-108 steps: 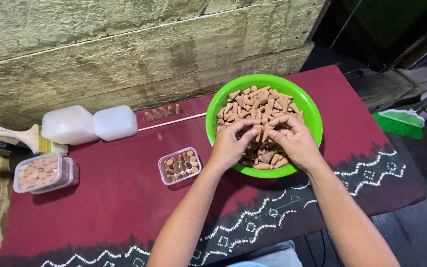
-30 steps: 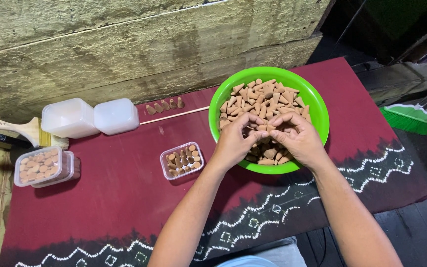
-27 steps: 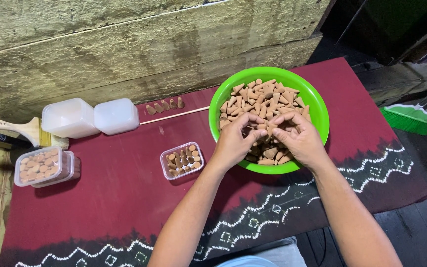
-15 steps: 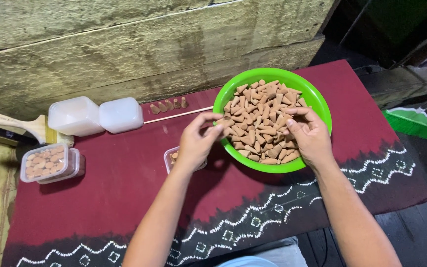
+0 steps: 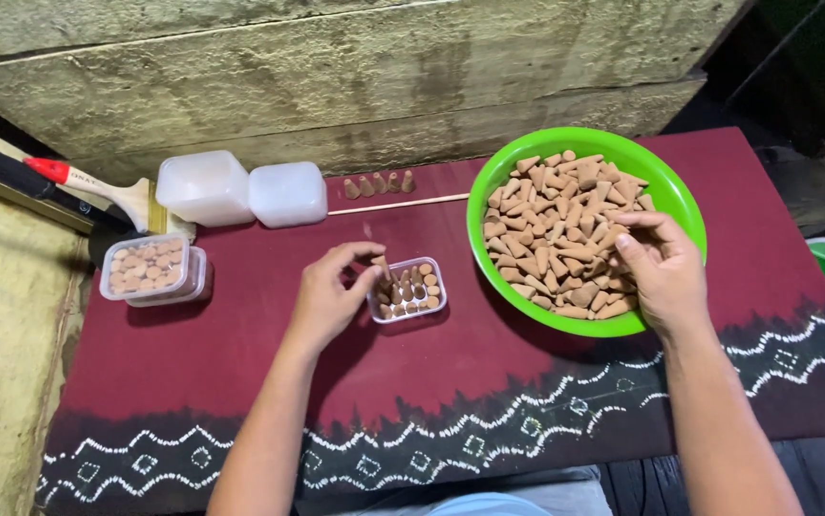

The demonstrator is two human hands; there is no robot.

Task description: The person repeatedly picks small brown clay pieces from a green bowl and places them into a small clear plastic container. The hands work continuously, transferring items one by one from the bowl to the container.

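Note:
A green bowl [image 5: 678, 199] full of small brown cones [image 5: 551, 215] sits at the right of a maroon cloth. My right hand [image 5: 659, 270] rests in the bowl, fingers curled over the cones at its near right side. A small clear box [image 5: 409, 290] partly filled with upright cones stands left of the bowl. My left hand [image 5: 328, 296] pinches one brown cone [image 5: 381, 263] between thumb and fingers over the box's left edge.
A filled clear box [image 5: 149, 269] sits at the left. Two white lidded containers [image 5: 240, 190] stand at the back, with a paintbrush [image 5: 97, 187] beside them. Several loose cones [image 5: 378, 183] and a thin stick [image 5: 398, 204] lie behind the small box. A concrete wall [image 5: 336, 76] rises behind.
My left hand left the green bowl and moved left to the small clear box, carrying a cone. My right hand stayed in the bowl.

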